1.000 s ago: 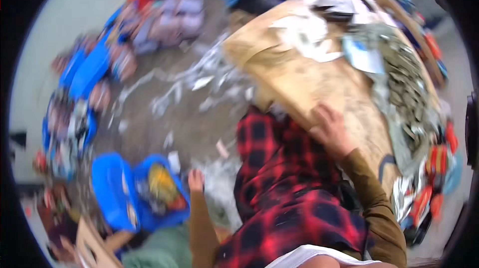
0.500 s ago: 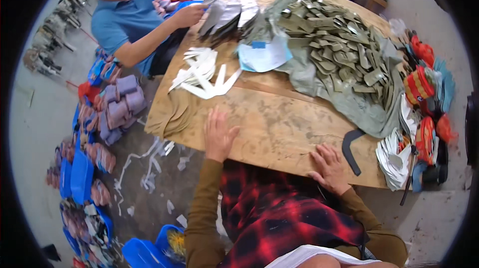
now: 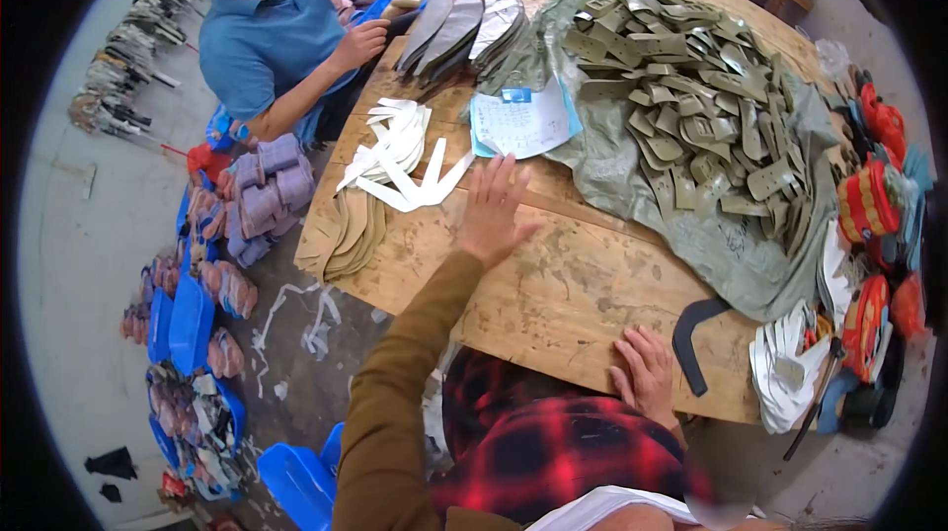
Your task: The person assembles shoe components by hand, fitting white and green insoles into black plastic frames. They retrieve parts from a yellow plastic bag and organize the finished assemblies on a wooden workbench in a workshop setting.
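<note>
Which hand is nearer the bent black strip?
Right. The right hand is just left of the bent black strip; the left hand is farther left, near the papers.

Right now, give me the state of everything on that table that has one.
Left hand: open, fingers spread
Right hand: open, nothing visible in it
Papers: written side up
Olive pieces: heaped loosely
Green sheet: wrinkled, spread out
Dark curved piece: lying flat, alone
White pieces: overlapping, loosely piled
Tan pieces: stacked, fanned
</note>
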`<state>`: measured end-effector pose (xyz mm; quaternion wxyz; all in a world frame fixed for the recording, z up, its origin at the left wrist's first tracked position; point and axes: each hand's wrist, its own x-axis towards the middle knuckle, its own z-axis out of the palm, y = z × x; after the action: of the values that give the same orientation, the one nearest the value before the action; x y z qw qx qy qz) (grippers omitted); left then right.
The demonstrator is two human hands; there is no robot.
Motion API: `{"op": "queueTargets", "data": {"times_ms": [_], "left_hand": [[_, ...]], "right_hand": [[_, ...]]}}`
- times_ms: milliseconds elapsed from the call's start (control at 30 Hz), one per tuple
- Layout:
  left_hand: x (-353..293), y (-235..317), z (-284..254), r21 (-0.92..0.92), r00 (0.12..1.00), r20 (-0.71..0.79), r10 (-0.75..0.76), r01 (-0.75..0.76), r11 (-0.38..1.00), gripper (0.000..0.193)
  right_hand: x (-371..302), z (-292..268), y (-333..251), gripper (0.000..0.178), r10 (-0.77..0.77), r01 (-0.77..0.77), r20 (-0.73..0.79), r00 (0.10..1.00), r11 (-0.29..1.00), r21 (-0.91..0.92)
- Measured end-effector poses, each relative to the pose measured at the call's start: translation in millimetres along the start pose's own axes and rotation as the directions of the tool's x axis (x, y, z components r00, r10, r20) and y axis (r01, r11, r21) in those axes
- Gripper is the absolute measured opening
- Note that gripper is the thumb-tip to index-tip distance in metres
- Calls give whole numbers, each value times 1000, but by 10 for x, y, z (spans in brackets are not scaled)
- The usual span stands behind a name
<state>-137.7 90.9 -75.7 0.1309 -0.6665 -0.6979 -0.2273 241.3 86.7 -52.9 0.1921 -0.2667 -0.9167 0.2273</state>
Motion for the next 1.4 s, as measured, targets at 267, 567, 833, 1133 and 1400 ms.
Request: {"op": "queueTargets", "data": {"times_ms": [267,567,833,1133,1400], "left_hand": [[439,-155,389,202,993,-74,-95,108,973,59],[417,-100,349,149,974,-37,-224,227,962,48],[339,-102,376,232,980,-153,-130,164,959,40],[-797,654,-537,-676,898,331,-289,440,591,27],[-4764,644,-128,-74,-314,737,-599,843,-533,37]], "right_hand": [[-7,45,62,30,115,-101,-125,985,988,112],[-54,42,96,25,176,-151,-192,966,979,138],[-43,51,-19,20,202,-175,-253,946,977,125],[-929,-375,-242,30,633,-565,269,726,325,758],[-2129,524,931,44,885,-633,430,178,-232,739]]}}
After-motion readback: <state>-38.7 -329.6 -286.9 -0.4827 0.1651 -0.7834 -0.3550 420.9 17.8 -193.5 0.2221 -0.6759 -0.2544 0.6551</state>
